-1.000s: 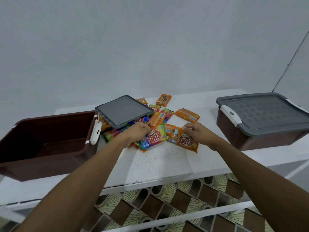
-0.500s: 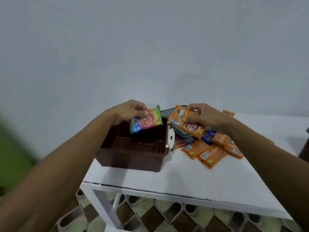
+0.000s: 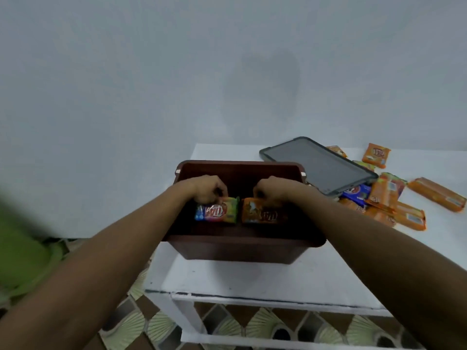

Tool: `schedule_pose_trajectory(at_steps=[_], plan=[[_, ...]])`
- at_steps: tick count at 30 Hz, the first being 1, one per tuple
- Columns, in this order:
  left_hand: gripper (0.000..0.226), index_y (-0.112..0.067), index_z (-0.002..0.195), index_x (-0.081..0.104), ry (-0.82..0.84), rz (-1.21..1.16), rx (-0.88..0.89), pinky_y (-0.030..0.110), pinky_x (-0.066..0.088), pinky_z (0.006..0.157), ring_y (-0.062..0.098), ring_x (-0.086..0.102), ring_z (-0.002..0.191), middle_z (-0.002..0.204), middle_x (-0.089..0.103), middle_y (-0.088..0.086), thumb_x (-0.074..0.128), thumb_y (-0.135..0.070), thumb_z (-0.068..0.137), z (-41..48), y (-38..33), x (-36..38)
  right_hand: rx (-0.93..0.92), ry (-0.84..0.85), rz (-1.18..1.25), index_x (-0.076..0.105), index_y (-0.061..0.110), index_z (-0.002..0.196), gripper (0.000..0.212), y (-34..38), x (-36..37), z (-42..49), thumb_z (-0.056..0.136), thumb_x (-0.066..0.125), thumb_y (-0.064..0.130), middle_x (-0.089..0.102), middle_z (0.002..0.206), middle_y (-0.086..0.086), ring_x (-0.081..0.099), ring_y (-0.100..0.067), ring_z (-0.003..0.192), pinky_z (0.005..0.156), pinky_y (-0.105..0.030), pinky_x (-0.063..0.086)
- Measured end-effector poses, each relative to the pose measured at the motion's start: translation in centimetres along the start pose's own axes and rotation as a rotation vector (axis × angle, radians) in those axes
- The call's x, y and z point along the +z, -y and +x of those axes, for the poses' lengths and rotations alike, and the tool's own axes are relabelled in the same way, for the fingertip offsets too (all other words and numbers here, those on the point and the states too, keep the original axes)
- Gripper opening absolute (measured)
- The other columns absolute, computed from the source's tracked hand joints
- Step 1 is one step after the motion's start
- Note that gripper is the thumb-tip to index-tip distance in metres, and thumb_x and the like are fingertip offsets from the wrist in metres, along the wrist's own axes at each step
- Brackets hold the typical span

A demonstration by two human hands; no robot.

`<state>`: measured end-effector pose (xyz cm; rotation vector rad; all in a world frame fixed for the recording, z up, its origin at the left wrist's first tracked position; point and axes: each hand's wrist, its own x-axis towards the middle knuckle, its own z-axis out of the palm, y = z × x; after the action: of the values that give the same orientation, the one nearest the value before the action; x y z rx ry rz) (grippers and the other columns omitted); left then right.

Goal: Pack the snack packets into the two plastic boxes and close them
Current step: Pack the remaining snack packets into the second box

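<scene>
Both forearms outstretched, a person reaches into one open brown box [image 3: 242, 240] on a white table [image 3: 252, 279]. The left hand [image 3: 209, 189] grips one rainbow packet [image 3: 217, 213] and the right hand [image 3: 275, 189] one orange packet [image 3: 262, 214], side by side inside. One grey lid [image 3: 316, 165] lies by the loose packets [image 3: 409, 215], too overlapped to count.

- Left arm [image 3: 101, 261]: bare, reaches forward and inward from the lower left corner of the view; wrist roughly in line with the forearm.
- Left hand [image 3: 207, 189]: back of the hand up, fingers curled downward, fingertips pinching the top edge of a multicoloured packet [image 3: 217, 213].
- Right arm [image 3: 379, 248]: bare, reaches forward and inward from the lower right corner; wrist roughly in line with the forearm.
- Right hand [image 3: 275, 189]: back of the hand up, fingers curled downward, gripping the top edge of an orange packet [image 3: 262, 214].
- Both hands: level with each other, near but apart.
</scene>
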<state>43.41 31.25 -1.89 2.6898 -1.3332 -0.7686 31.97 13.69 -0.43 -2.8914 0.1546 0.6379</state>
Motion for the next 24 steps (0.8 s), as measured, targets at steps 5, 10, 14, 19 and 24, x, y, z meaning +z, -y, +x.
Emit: schedule_pose_trajectory(at_steps=[5, 10, 14, 19, 24], plan=[[0.029, -0.026, 0.117, 0.069, -0.132, 0.048, 0.002, 0.03, 0.048, 0.087, 0.02, 0.059, 0.107, 0.119, 0.063, 0.004, 0.067, -0.026, 0.089, 0.4, 1.0, 0.8, 0.002, -0.162, -0.152, 0.064, 0.026, 0.114, 0.025, -0.2, 1.0, 0.2, 0.089, 0.061, 0.027, 0.06, 0.111, -0.005, 0.061, -0.027, 0.097, 0.079, -0.039, 0.05], [0.029, -0.022, 0.11, 0.072, -0.141, -0.107, 0.006, 0.026, 0.053, 0.076, 0.014, 0.067, 0.092, 0.1, 0.072, -0.002, 0.076, -0.023, 0.081, 0.4, 1.0, 0.4, -0.012, -0.211, -0.072, 0.067, 0.027, 0.108, 0.022, -0.1, 0.9, 0.4, 0.086, 0.066, 0.031, 0.061, 0.11, -0.003, 0.061, -0.024, 0.091, 0.078, -0.039, 0.053], [0.037, -0.022, 0.107, 0.067, -0.057, 0.009, 0.014, 0.025, 0.049, 0.066, 0.014, 0.063, 0.083, 0.082, 0.061, -0.01, 0.083, -0.022, 0.074, 0.1, 0.2, 0.8, -0.007, -0.198, -0.194, 0.065, 0.026, 0.103, 0.038, 0.1, 1.3, 0.0, 0.071, 0.078, 0.043, 0.059, 0.103, -0.001, 0.057, -0.022, 0.086, 0.068, -0.034, 0.047], [0.038, -0.021, 0.113, 0.064, -0.077, 0.235, -0.024, 0.031, 0.054, 0.071, 0.018, 0.057, 0.078, 0.108, 0.057, 0.004, 0.076, -0.011, 0.078, 0.3, -0.4, 0.6, -0.005, -0.196, -0.269, 0.061, 0.021, 0.111, 0.051, 0.2, 1.3, -0.2, 0.069, 0.081, 0.043, 0.06, 0.107, -0.005, 0.059, -0.024, 0.09, 0.068, -0.036, 0.046], [0.033, -0.019, 0.111, 0.066, -0.13, 0.343, -0.035, 0.034, 0.052, 0.074, 0.023, 0.056, 0.085, 0.112, 0.059, 0.007, 0.072, -0.01, 0.08, -0.1, -0.8, 0.7, -0.006, -0.212, -0.294, 0.063, 0.018, 0.11, 0.046, 0.3, 1.3, -0.5, 0.073, 0.078, 0.041, 0.061, 0.107, -0.007, 0.061, -0.027, 0.093, 0.07, -0.037, 0.048]])
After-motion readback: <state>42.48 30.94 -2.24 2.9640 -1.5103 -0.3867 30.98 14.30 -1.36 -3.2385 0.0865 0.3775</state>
